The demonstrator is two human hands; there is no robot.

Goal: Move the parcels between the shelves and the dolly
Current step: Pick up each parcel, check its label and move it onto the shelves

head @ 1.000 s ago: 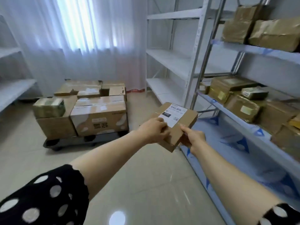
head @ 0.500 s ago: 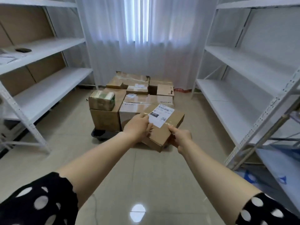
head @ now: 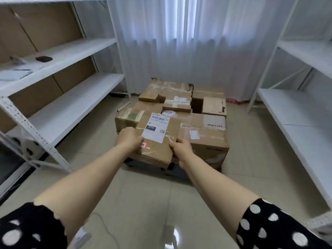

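- The parcel (head: pixel 158 139), a flat brown cardboard box w/ clear tape, is held in both hands over the near-left part of the loaded dolly (head: pixel 177 172). Can't tell if it touches the boxes under it.
- A white label (head: pixel 158 129) w/ barcode, QR code and a black "010" block faces up on its top. A small red-edged sticker sits by the near-left edge.
- The left hand (head: pixel 129 141) grips the near-left edge, fingers curled onto the top face.
- The right hand (head: pixel 181 151) grips the near-right corner, thumb on top, other fingers hidden under the box.
- Both forearms are bare. Black sleeves w/ white dots (head: pixel 27 229) show at the bottom corners.
- The stack of parcels (head: pixel 179 97) covers the dolly: taped brown boxes of mixed sizes, packed close.
- A big box (head: pixel 206 141) at near right has "TP-LINK" printed upside down on its top.
- Only a dark strip of the dolly base shows, below the held parcel.
- The left shelves (head: pixel 68 97) are white metal w/ brown cardboard sheets behind. A small dark object (head: pixel 44 58) and papers (head: pixel 16 73) lie on the mid level.
- The right shelves (head: pixel 296 123) are white, same type.
- A white sheer curtain (head: pixel 188 42) hangs at the far end, bright in the middle.
- The floor (head: pixel 152 203) is glossy beige tile w/ a light reflection near the bottom.
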